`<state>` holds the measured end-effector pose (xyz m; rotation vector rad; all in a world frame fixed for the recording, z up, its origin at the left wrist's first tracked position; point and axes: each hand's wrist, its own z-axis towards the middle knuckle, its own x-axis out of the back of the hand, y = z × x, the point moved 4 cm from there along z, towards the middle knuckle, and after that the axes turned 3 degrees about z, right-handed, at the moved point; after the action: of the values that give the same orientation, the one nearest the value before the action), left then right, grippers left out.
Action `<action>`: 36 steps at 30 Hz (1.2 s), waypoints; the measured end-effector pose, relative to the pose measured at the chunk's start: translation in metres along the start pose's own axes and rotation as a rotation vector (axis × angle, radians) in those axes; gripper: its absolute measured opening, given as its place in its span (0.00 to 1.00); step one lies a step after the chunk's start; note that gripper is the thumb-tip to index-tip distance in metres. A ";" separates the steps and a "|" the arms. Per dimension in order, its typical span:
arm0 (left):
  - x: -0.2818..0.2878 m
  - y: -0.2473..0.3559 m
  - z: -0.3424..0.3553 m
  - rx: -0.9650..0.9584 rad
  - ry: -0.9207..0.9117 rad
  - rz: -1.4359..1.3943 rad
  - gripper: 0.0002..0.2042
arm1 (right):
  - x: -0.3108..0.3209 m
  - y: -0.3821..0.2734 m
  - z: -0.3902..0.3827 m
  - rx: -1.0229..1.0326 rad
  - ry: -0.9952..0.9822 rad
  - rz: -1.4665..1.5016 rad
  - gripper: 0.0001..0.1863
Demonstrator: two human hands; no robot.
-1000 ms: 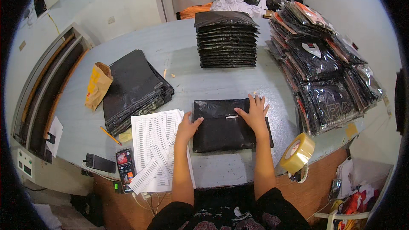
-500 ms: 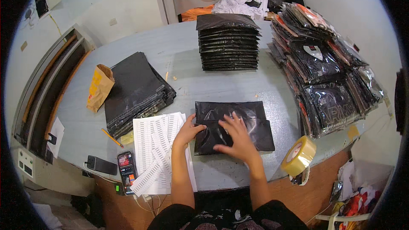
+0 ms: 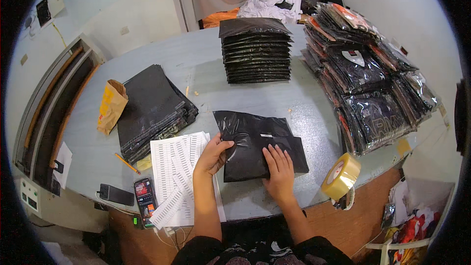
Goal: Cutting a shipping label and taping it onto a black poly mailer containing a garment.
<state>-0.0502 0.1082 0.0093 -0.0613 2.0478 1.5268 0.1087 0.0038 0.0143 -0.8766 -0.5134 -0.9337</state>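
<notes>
A black plastic mailing bag [image 3: 248, 154] lies partly folded on the table in front of me. A small white label [image 3: 266, 135] shows near its middle. My left hand [image 3: 213, 154] pinches the bag's left edge, thumb on top and the other fingers mostly hidden beneath. That left part stands slightly raised and creased. My right hand [image 3: 278, 172] rests on the lower right of the bag, its fingers stretched out together and lying flat. Beside my left forearm are white printed sheets [image 3: 162, 154] with cut paper strips [image 3: 184, 167] on top.
A tall stack of black packages [image 3: 256, 59] stands at the back. Flat black bags [image 3: 152, 103] lie left, beside a brown paper bag [image 3: 112, 107]. Clear-wrapped garments [image 3: 373, 113] are piled right. A tape roll [image 3: 340, 176] sits at the near right edge; a phone [image 3: 144, 201] lies near left.
The bag's left part has been drawn up and over by my left hand, and the small label has come into view. My right hand has moved lower and now lies flat.
</notes>
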 end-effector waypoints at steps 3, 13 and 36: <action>-0.010 0.006 -0.007 -0.072 -0.045 -0.065 0.17 | 0.005 0.005 0.005 0.058 0.069 0.009 0.45; 0.007 0.015 -0.001 -0.220 -0.003 -0.039 0.22 | 0.047 0.017 0.040 -0.429 0.367 0.763 0.15; 0.071 -0.033 0.008 0.049 0.558 1.052 0.26 | -0.070 0.027 -0.014 -1.131 0.420 2.355 0.19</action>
<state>-0.0937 0.1248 -0.0535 0.8158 2.7604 2.2239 0.0958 0.0335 -0.0547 -1.3895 1.4668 0.9972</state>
